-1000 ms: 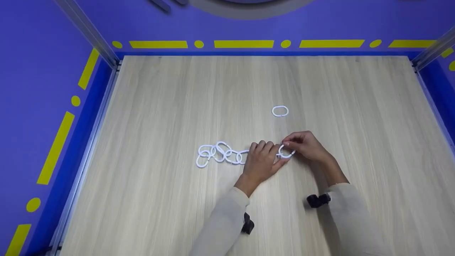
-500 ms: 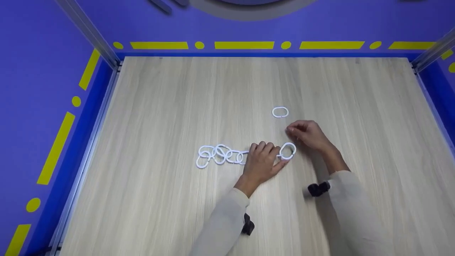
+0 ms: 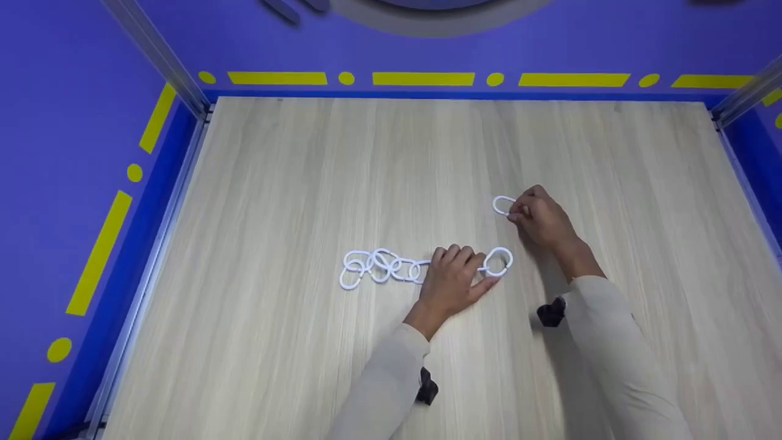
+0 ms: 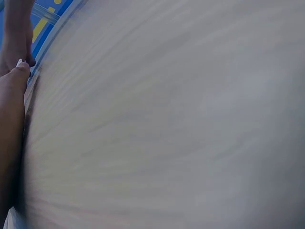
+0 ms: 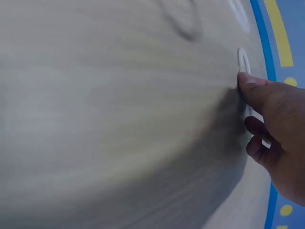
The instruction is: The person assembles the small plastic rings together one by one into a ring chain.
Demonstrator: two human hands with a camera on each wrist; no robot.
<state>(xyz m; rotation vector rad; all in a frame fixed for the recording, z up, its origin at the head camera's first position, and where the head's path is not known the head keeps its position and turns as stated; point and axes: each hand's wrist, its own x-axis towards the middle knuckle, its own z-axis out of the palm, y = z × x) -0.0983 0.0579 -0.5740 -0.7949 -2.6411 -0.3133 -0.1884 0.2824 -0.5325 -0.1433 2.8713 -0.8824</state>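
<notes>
A chain of white plastic links [image 3: 380, 266] lies left to right on the table. My left hand [image 3: 451, 278] grips it near its right end and hides some of the links. The end link [image 3: 498, 261] stands out beyond the left thumb, partly raised. In the left wrist view, only a bit of white shows at the tip of the left thumb [image 4: 14, 76]. Farther back and to the right, my right hand [image 3: 540, 217] pinches a loose white link [image 3: 501, 205] between thumb and fingertips. In the right wrist view, that link [image 5: 243, 59] stands up past the thumb.
The pale wooden table [image 3: 275, 183] is bounded by blue panels with yellow marks [image 3: 421, 79] at the back and sides. A metal rail [image 3: 165, 244] runs along the left edge. Black wrist cameras [image 3: 551, 313] sit at both sleeves.
My right hand has let go of the chain's end link, moved away from me and taken hold of the loose link, which has shifted right. The left hand has stayed on the chain.
</notes>
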